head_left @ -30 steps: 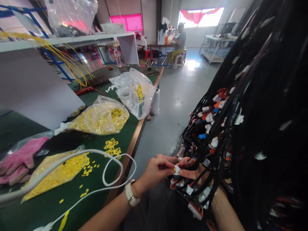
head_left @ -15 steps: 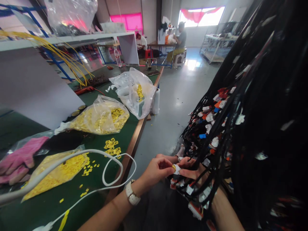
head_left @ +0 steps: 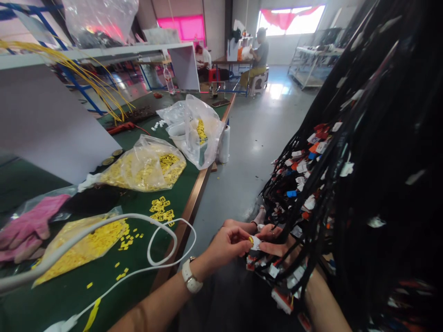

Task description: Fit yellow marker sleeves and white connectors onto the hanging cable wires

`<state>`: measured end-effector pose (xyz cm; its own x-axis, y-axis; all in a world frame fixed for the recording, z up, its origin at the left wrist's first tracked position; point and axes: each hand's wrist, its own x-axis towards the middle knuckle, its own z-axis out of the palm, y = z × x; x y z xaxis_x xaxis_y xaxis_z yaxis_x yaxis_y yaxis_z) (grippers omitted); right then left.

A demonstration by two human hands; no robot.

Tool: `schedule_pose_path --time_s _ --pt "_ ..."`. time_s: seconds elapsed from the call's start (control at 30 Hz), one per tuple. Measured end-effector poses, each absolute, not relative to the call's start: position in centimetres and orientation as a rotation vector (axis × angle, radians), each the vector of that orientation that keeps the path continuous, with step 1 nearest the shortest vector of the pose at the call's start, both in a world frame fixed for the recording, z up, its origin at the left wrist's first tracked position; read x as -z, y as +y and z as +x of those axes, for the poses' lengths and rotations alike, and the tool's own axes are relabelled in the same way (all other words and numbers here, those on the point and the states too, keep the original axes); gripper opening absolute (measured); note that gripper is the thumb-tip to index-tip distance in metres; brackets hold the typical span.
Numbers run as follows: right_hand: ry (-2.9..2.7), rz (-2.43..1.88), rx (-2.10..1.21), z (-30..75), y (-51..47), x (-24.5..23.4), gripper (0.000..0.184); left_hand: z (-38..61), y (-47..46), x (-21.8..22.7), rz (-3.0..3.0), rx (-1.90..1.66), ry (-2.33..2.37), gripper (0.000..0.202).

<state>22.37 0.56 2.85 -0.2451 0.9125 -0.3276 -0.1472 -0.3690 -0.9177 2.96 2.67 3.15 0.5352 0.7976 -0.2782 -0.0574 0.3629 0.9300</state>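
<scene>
My left hand (head_left: 228, 245), with a white watch on its wrist, pinches a small yellow plastic clip (head_left: 251, 240) between thumb and fingers. The clip is against the end of a white connector (head_left: 256, 244); how deep it sits cannot be made out. Closed on that connector is my right hand (head_left: 277, 246), its forearm partly behind black cables. A large hanging bundle of black wire harnesses (head_left: 346, 184) fills the right side, with many white, orange, red and blue connectors at the cable ends.
Left, a green-topped table (head_left: 138, 258) bears loose yellow clips (head_left: 161, 210), a bag of yellow pieces (head_left: 145, 166), another open bag (head_left: 204, 133), pink gloves (head_left: 34, 226) and a looping white cable (head_left: 148, 244). Its brown edge (head_left: 194, 198) runs beside my left arm. Two people sit farther back.
Both hands keep their grip at nearly the same place. The view has shifted very slightly, and the white connector's face shows a little more.
</scene>
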Motion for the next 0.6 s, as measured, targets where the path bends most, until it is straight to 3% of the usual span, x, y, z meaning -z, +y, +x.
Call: schedule_pose_path --time_s 0.23,0.6 --pt "-1.032 -1.224 -1.582 22.7 0.3 -2.3 0.018 3.3 2.3 -2.4 1.223 -0.684 0.963 0.031" --pt "-0.99 -1.213 -1.647 22.6 0.0 -1.4 0.025 3.3 2.2 -2.7 1.267 -0.686 1.019 0.025"
